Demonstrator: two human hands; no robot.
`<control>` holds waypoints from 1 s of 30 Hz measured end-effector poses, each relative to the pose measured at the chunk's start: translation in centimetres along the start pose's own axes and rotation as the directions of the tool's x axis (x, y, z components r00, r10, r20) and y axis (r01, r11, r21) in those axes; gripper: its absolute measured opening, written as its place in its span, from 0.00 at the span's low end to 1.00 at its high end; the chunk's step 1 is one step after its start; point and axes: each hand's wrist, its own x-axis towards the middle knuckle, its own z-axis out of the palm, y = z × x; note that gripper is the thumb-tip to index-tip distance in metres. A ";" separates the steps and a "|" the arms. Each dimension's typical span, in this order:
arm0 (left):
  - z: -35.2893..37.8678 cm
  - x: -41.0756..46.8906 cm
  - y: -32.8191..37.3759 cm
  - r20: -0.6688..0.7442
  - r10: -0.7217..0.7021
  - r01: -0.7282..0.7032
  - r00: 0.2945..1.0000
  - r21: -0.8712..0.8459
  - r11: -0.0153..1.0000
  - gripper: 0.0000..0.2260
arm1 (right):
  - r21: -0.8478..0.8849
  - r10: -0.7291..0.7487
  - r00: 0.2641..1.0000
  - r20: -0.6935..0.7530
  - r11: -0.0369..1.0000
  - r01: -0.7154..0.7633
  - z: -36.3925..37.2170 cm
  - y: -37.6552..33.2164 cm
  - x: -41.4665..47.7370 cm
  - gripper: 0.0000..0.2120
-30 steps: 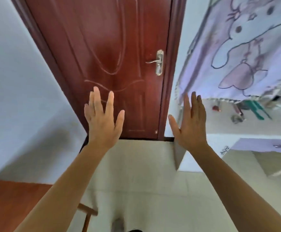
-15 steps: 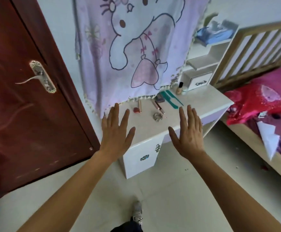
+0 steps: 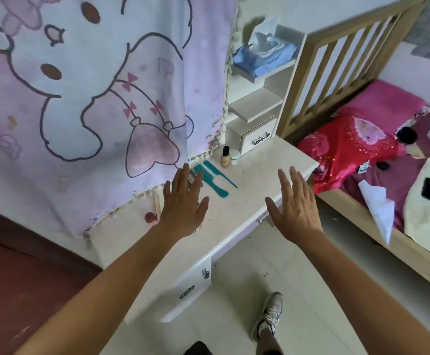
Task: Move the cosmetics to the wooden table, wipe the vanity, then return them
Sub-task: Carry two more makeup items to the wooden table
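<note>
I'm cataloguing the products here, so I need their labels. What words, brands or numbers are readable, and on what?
No text reads clearly.
Blue tissue pack: a short line of dark print on its side, too blurred to read.
Beige bottle: any label too small to read.
White jar: same, too small.
Curtain: cartoon drawing only, no words seen.

"Where do the combs [image 3: 210, 179] lie?"
"On the tabletop [image 3: 247, 201], side by side, near its back edge."
"Behind the combs?"
"A bottle [image 3: 225, 157] and a small jar [image 3: 235, 158], side by side, in front of a small drawer [image 3: 258, 135]."
"Left of the combs?"
"A slim stick [image 3: 157, 204] and a round pot [image 3: 150, 217], by the hanging cloth's [image 3: 93, 98] hem."
"Right of them?"
"The bed [image 3: 362, 219], past the tabletop's end. High above the combs, a tissue pack [image 3: 262, 56] on the top shelf [image 3: 273, 73]."
</note>
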 end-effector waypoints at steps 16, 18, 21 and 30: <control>7.7 8.6 0.6 0.260 -0.517 0.497 0.816 0.142 0.856 0.31 | 0.169 -0.462 0.783 0.418 0.886 0.432 12.4 3.4 22.2 0.30; 8.9 8.3 -0.1 0.295 -0.539 0.517 0.789 0.153 0.842 0.31 | 0.198 -0.512 0.726 0.459 0.856 0.478 13.9 2.3 23.2 0.30; 10.9 7.8 -1.4 0.350 -0.559 0.557 0.752 0.116 0.822 0.30 | 0.211 -0.575 0.643 0.506 0.806 0.554 16.0 0.6 24.3 0.29; 17.2 5.9 -6.5 0.541 -0.553 0.614 0.634 0.082 0.785 0.28 | 0.229 -0.630 0.518 0.579 0.735 0.638 23.8 -7.6 25.6 0.31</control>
